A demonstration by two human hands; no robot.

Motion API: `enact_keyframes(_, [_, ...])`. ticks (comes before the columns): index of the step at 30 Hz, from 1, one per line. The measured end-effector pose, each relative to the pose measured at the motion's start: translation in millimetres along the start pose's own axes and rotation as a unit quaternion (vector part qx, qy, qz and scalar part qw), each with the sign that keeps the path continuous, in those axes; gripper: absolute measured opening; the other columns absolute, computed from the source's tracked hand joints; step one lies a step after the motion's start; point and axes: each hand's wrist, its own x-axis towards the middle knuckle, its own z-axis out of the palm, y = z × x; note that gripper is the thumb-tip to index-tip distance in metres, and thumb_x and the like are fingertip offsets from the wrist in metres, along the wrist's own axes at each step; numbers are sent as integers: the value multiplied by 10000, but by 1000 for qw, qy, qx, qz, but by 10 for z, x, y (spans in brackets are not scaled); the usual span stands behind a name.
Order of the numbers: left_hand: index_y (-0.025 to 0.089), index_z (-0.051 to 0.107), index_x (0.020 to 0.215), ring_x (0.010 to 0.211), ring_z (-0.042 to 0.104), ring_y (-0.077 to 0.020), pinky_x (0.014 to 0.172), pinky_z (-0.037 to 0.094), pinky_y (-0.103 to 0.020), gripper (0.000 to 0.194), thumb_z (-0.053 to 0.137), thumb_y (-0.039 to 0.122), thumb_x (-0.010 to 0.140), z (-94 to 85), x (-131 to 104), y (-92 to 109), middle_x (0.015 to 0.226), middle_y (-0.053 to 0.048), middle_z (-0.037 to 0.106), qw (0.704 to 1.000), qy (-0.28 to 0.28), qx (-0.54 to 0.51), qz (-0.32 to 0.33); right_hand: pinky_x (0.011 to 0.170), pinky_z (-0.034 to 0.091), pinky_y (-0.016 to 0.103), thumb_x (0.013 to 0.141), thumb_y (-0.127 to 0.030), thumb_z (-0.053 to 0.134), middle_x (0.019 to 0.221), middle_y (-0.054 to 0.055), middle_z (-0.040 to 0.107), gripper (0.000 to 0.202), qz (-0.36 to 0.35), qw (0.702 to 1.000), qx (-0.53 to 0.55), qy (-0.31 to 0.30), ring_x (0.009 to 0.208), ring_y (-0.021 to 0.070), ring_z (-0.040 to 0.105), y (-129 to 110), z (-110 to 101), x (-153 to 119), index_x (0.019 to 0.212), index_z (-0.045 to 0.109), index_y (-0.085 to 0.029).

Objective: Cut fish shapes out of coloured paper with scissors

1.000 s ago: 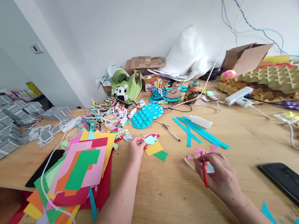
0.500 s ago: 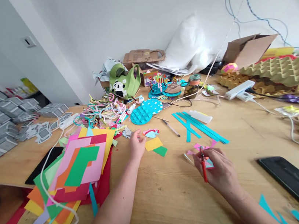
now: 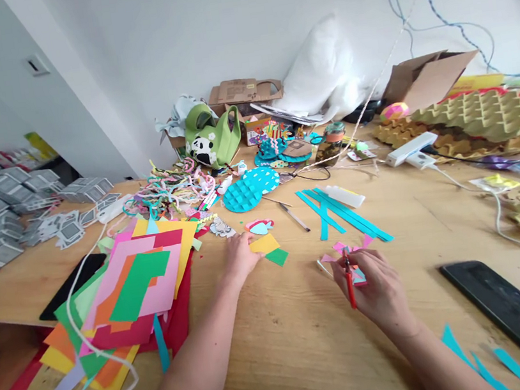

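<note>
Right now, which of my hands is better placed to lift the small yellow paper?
Left, probably: the left hand is at the small yellow paper, while the right hand, farther off, grips a red-handled tool.

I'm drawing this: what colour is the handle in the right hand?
The handle is red; see the head view.

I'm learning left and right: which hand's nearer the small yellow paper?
Left. The left hand is at the left edge of the small yellow paper; the right hand is well right of it.
</note>
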Motion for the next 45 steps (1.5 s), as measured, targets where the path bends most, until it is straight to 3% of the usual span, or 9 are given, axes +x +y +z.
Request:
enact_keyframes(9, [199,679,864,1093,566,-254,961,395,-357,244,827,245,676,16,14,-34,1014,-72,669,999,16,27,-5,634,458,313,847,-123,672,648,2,575,196,-1,1000,2,-6,620,177,573,-7,2,-8,809,506,-221])
enact_keyframes(16, [201,614,807,1015,574,-243,929,397,-353,253,819,180,659,48,23,-53,938,-54,649,999,30,-17,2,638,467,319,851,-135,643,637,0,589,182,3,1000,-6,-6,610,179,582,-40,-9,17,791,505,-237])
enact_keyframes(24, [182,645,723,1101,536,-326,968,375,-400,261,849,313,626,50,27,-66,1031,-144,622,999,36,4,-21,659,469,327,844,-129,639,645,6,606,186,8,1000,1,-12,612,178,577,-52,-4,0,788,498,-236])
enact_keyframes(29, [199,608,648,946,591,-257,898,413,-367,223,828,186,615,16,27,-51,834,-59,647,999,36,-20,-7,657,464,329,851,-136,639,649,7,607,178,7,1000,3,-8,614,177,575,-37,-8,-5,799,500,-234])
enact_keyframes(32, [195,565,626,737,580,-184,747,437,-308,235,792,135,624,42,49,-51,686,2,609,993,19,-112,-29,653,465,332,850,-140,639,648,9,603,181,6,1000,7,-7,624,183,580,-32,-11,4,794,496,-236])
enact_keyframes(35, [183,541,632,597,537,-133,616,412,-253,270,800,124,584,79,53,-20,593,42,566,958,-9,-278,-61,639,465,328,851,-145,631,651,10,604,171,16,1000,9,0,623,185,580,-49,-16,27,792,501,-240])
enact_keyframes(38, [165,605,785,619,586,-123,593,415,-225,386,866,171,502,84,-5,80,667,22,643,874,-84,-474,-68,647,480,337,855,-146,628,669,16,612,159,35,999,21,10,621,186,575,-83,-19,38,807,508,-240])
enact_keyframes(42, [162,654,920,624,600,-102,570,425,-217,501,888,192,478,50,-152,281,812,-20,687,774,-171,-604,-84,709,524,370,875,-195,637,770,50,670,104,103,993,58,12,741,218,631,-135,-15,8,868,542,-238])
enact_keyframes(45, [160,647,855,638,605,-99,594,456,-226,471,901,184,459,59,-260,410,806,-10,666,729,-190,-652,-83,743,548,395,870,-306,682,912,91,718,165,192,975,110,-10,838,245,673,-165,2,-17,962,570,-227])
